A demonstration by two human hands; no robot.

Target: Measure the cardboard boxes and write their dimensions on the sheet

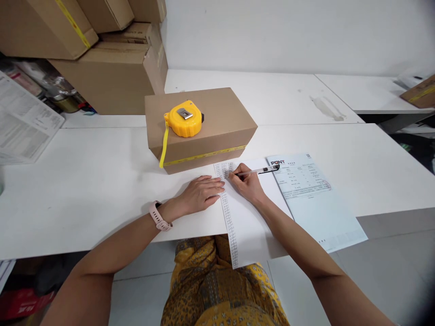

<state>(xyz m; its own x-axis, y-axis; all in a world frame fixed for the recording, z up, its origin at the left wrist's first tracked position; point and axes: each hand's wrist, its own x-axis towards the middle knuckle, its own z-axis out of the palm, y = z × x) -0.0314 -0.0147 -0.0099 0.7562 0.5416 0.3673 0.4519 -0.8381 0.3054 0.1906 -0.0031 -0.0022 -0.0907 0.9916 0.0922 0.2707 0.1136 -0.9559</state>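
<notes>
My right hand (249, 183) is closed around a pen (254, 171) with a clear barrel and a black cap on its back end. The pen's tip is hidden by my fingers, over a white sheet of paper (253, 226). Columns of small handwriting run down the sheet's left side and along its top. My left hand (202, 194) lies flat, fingers stretched, with the fingertips on the sheet's left edge. Beyond my hands a closed cardboard box (200, 149) carries a yellow tape measure (185, 118) with a yellow strap hanging down the front.
Right of the sheet, a printed pale-blue document (316, 203) overhangs the front edge of the white table (102, 194). Cardboard boxes (112, 72) are stacked at the back left, beside a printed sheet (23, 117). Another box (421, 93) stands far right.
</notes>
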